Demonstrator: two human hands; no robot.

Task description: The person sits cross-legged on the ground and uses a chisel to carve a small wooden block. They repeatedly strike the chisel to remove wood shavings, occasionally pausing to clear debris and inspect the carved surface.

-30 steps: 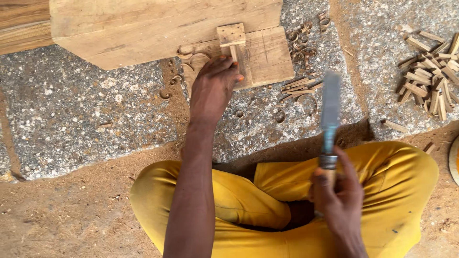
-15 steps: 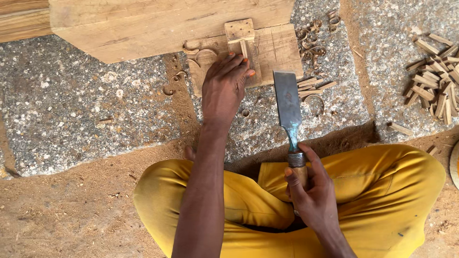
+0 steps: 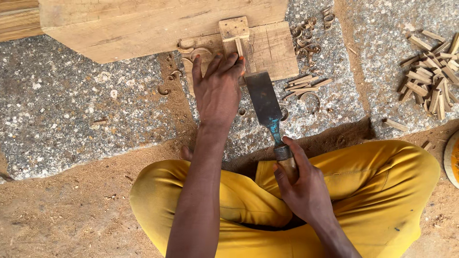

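Since a second ago, right hand, gripping chisel, brings its blade to the workpiece; left hand presses it down. Shavings and slivers show much cut already.

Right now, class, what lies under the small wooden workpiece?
Under the small wooden workpiece lies a flat wooden board on stone. The left hand covers the workpiece's lower end, hiding what lies beneath there.
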